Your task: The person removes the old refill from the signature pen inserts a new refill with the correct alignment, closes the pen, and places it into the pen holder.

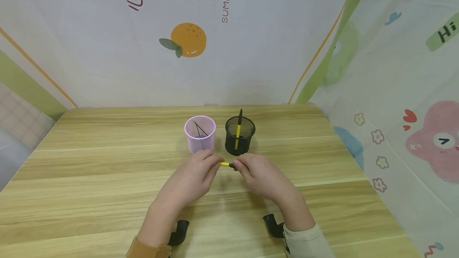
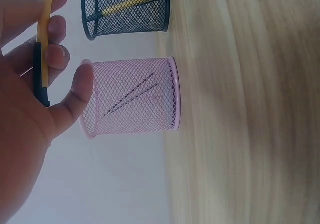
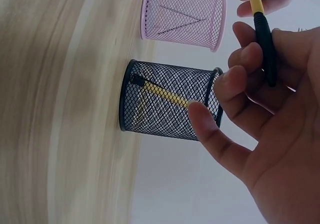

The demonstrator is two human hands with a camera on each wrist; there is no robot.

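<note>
A held yellow-and-black pen [image 1: 226,164] is just on the person's side of the black mesh cup [image 1: 245,145], lying level and crosswise; the left hand [image 1: 193,176], nearer and to the left of that cup, pinches the pen's yellow part; the right hand [image 1: 261,174], nearer and slightly to the right of it, grips the black end between curled fingers. Inside the black mesh cup a second pen [image 1: 238,130], also yellow and black, leans with its dark tip above the rim; to the left of that cup, just apart, stands a pink mesh cup [image 1: 195,145] holding two thin dark sticks [image 2: 130,94]; both cups stand on a wood-grain table [image 1: 107,162].
</note>
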